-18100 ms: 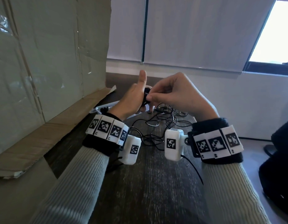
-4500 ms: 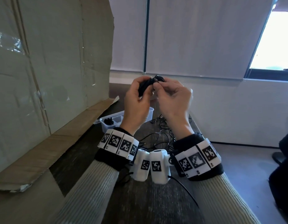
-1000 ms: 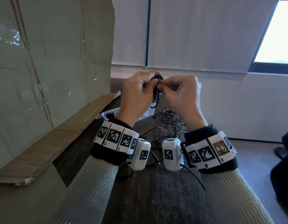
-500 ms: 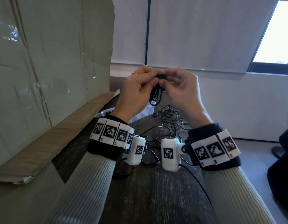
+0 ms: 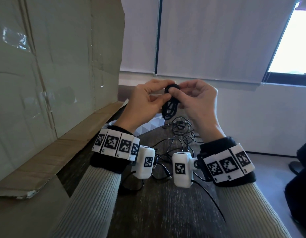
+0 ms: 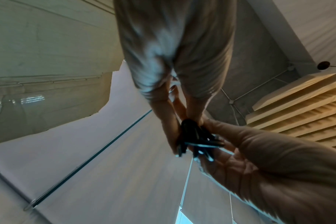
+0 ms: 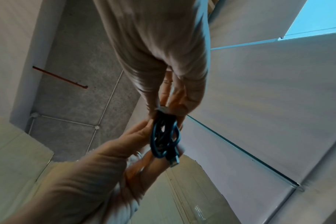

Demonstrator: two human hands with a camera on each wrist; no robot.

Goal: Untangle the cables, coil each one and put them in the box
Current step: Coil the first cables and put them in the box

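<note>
Black coiled cable hangs in the air above the wooden table, pinched at its top by both the left hand and the right hand. Tangled cables lie on the table below the coil, beside a white box.

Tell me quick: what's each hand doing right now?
Left hand: closed, pinching the coiled black cable.
Right hand: closed, pinching the top of the same coil.
</note>
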